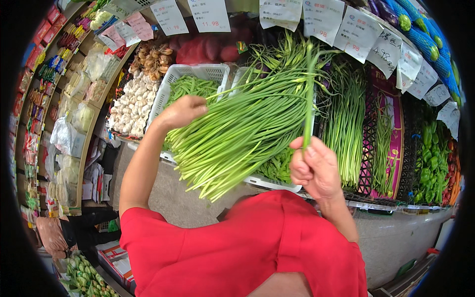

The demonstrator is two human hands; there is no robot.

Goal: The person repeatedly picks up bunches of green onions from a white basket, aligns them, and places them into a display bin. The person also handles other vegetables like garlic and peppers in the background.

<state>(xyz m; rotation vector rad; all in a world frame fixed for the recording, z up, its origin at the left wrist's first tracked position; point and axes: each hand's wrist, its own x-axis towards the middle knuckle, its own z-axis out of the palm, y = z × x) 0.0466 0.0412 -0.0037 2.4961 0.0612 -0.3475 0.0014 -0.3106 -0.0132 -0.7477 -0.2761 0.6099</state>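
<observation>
A large pile of green garlic scapes (241,130) lies across white plastic crates, its cut ends hanging over the front edge. My right hand (315,167) grips one or a few scapes (310,89) by the lower end, raised upright and blurred. At the pile's left edge is my left hand (185,110), its fingers curled and blurred beside one scape's pale end; whether it pinches that scape cannot be made out. Flat green pods (193,87) fill the white crate (172,74) behind my left hand. Leafy greens (276,165) show under the pile.
Garlic bulbs (135,104) lie left of the crates. More scapes (345,130), long beans (382,148) and green peppers (428,159) line the right. Price tags (323,20) hang overhead. Packaged goods shelves (89,148) stand left; a person (55,235) is at lower left.
</observation>
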